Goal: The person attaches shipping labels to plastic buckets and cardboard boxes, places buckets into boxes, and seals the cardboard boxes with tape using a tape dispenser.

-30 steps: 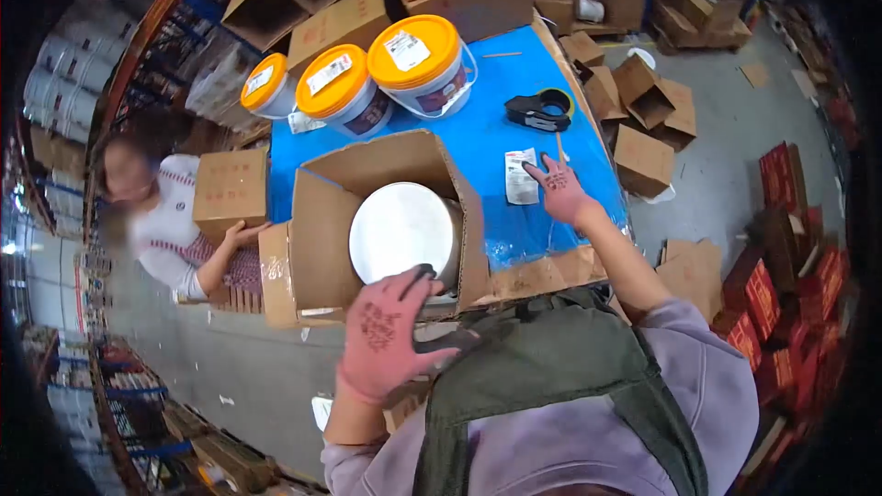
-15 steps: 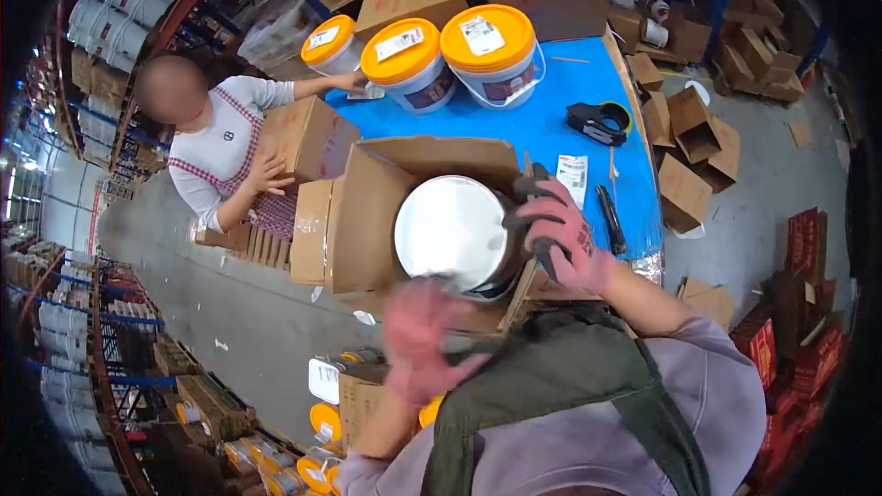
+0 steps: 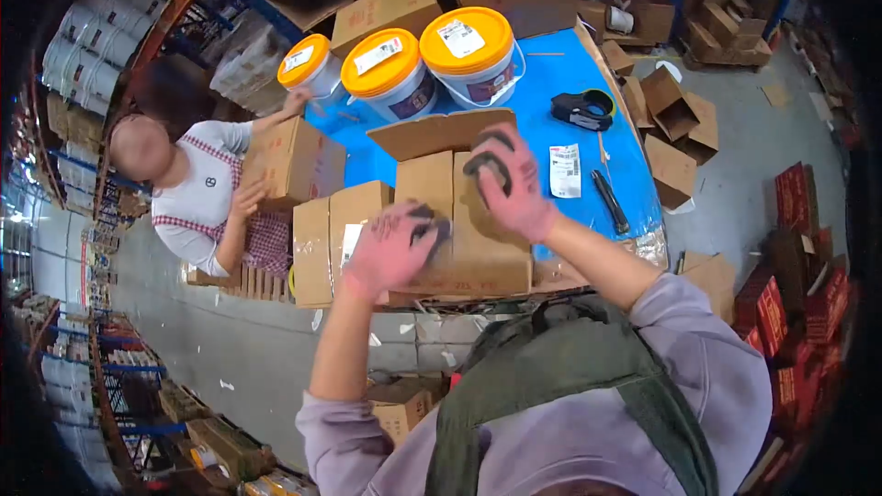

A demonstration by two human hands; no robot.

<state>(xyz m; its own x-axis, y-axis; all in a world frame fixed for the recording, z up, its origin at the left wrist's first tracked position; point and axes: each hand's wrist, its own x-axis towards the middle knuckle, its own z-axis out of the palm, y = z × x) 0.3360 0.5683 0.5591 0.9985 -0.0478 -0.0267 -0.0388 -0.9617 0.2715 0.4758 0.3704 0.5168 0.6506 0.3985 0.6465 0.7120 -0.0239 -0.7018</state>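
A cardboard carton stands in front of me at the near edge of the blue-topped table. Its side flaps lie folded inward over the top, while the far flap stands up. My left hand, in a pink glove with dark fingertips, rests on the left side of the carton top, fingers bent and apart. Over the right flap is my right hand, gloved alike, its curled fingers close to the right end of the far flap and its thumb apart. The white pail inside is hidden under the flaps.
Three pails with orange lids stand at the back. A tape dispenser, a label sheet and a black tool lie to the right. A co-worker at left touches another carton. Cartons litter the floor.
The carton's side flaps have come down over the white pail. My left hand has moved up and forward onto the carton top; my right hand has shifted left and inward over it.
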